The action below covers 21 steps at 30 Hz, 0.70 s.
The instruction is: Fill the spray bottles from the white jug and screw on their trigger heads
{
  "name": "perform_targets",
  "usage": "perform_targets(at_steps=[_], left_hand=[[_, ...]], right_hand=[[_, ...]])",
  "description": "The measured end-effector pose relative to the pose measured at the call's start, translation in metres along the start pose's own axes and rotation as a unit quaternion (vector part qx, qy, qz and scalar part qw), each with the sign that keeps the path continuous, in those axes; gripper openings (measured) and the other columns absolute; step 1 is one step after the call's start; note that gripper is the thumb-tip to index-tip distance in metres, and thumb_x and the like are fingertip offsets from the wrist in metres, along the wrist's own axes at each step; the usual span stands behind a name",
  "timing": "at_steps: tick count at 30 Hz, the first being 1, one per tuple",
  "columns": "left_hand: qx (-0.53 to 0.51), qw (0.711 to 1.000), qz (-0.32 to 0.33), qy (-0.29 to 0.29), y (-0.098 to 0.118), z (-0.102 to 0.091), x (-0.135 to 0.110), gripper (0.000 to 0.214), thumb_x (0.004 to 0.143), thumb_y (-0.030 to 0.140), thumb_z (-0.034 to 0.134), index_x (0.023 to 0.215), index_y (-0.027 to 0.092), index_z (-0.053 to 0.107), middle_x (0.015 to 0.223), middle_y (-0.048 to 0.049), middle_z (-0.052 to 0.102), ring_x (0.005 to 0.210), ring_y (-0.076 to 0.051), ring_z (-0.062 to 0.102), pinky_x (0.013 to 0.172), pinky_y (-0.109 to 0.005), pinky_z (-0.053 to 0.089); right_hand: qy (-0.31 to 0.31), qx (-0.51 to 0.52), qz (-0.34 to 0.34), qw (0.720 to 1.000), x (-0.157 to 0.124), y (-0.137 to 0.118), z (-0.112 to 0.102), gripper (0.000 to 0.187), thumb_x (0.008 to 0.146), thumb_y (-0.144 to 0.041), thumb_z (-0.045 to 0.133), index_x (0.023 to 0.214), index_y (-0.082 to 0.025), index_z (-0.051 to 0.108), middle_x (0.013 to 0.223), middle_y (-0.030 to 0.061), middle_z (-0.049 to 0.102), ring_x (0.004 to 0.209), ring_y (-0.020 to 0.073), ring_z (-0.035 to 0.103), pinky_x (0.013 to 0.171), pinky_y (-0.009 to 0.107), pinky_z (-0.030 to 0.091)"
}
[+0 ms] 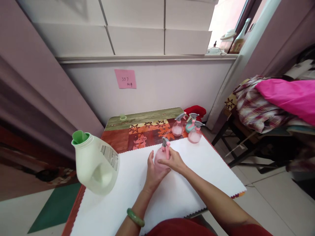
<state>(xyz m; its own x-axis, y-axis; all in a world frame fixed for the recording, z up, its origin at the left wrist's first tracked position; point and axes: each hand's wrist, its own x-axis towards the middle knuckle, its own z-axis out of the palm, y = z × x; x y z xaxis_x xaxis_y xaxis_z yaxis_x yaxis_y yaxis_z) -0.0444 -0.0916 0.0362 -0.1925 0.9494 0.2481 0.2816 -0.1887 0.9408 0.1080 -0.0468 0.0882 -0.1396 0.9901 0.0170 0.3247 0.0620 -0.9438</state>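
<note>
A small pink spray bottle [160, 156] with a grey trigger head stands on the white cloth [197, 170] in the middle of the table. My left hand [154, 173] wraps round its body from the near side. My right hand [172, 161] grips its neck and trigger head from the right. Three more small spray bottles stand at the far edge of the cloth: a pink one [177, 126], a teal one [191, 122] and another pink one [195, 133]. A large pale green detergent jug [96, 162] with its cap off stands at the left.
A green cap [122, 117] lies at the table's far left corner. The patterned tabletop [145, 131] shows beyond the cloth. A pink note [125, 78] hangs on the wall. Clothes are piled on a chair [275, 101] to the right.
</note>
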Motion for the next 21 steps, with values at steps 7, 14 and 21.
perform_targets(at_steps=[7,14,21], left_hand=[[0.058,0.997,-0.039,0.009,-0.019,-0.01,-0.001,0.055,0.077,0.049,0.072,0.122,0.02,0.056,0.121,-0.0146,0.062,0.109,-0.031,0.065,0.094,-0.054,0.052],[0.071,0.997,-0.031,0.001,-0.028,-0.012,-0.01,0.04,0.08,0.047,0.067,0.109,0.019,0.062,0.097,-0.0088,0.068,0.09,-0.027,0.069,0.082,-0.047,0.056],[0.085,0.996,-0.006,-0.011,-0.027,-0.013,-0.012,0.034,0.083,0.042,0.065,0.109,0.02,0.063,0.1,-0.0093,0.067,0.092,-0.027,0.068,0.081,-0.045,0.056]], right_hand=[[0.251,-0.129,0.057,0.958,0.054,0.032,-0.055,0.063,0.068,-0.057,0.074,0.118,-0.022,0.061,0.115,0.0104,0.071,0.104,0.0323,0.066,0.091,0.044,0.049],[0.328,-0.144,0.103,0.928,0.075,0.064,-0.053,0.088,0.069,-0.059,0.074,0.14,-0.017,0.045,0.143,0.0207,0.055,0.128,0.0386,0.054,0.097,0.044,0.046],[0.34,-0.079,0.015,0.937,0.038,0.094,-0.038,0.091,0.078,-0.05,0.069,0.152,-0.015,0.03,0.156,0.0223,0.041,0.144,0.0362,0.04,0.112,0.047,0.038]])
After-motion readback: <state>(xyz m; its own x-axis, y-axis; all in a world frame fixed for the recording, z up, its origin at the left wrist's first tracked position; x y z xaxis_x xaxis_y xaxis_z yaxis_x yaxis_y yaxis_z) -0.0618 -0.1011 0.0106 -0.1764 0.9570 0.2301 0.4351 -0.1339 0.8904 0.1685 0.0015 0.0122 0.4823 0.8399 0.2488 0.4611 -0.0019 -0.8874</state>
